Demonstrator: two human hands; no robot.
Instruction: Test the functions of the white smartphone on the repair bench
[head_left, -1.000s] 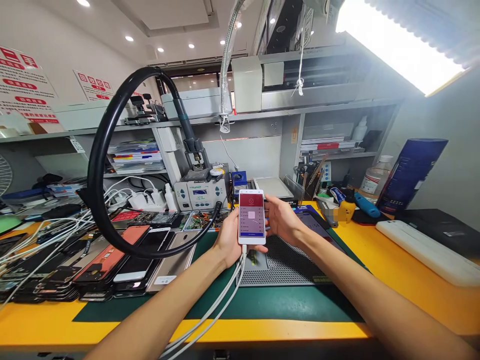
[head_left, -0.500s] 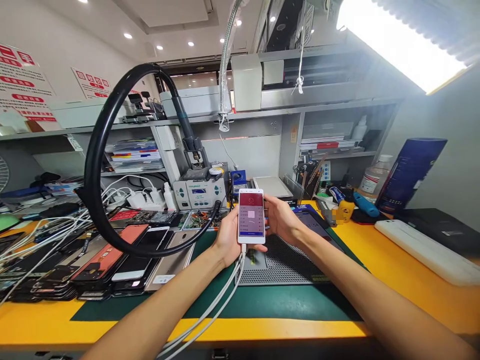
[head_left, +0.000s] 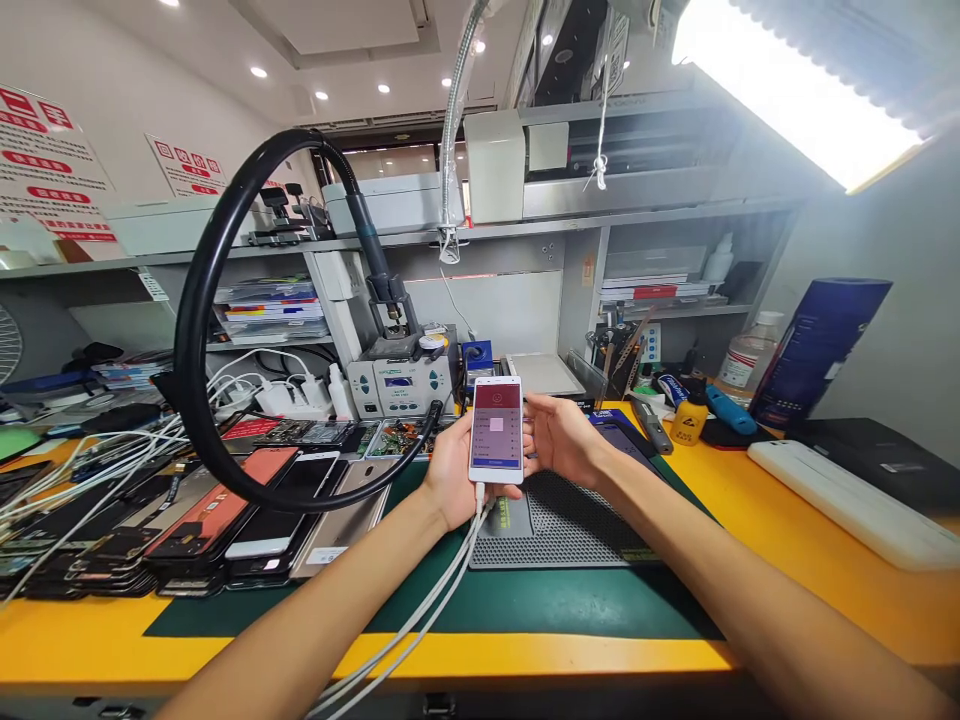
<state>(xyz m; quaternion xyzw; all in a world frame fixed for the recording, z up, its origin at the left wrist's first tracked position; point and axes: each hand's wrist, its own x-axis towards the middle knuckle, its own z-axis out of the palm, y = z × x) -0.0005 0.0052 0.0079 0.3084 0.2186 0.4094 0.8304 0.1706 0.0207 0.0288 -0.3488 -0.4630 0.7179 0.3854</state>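
The left hand holds a slim white rectangular smartphone, thin white cable at its lower end, over the flat dark-green mat on the yellow counter; the right hand curls beside it, gripping or not I can't tell from here.

And up top, see a white ceiling dotted with small round lights; over on the right, catch a rectangular lamp (fairly blazing!) near a pale grey wall. At left, spot a white wall hung with red-and-white posters. Straight ahead, take in grey shelving, and below, a yellow workbench.
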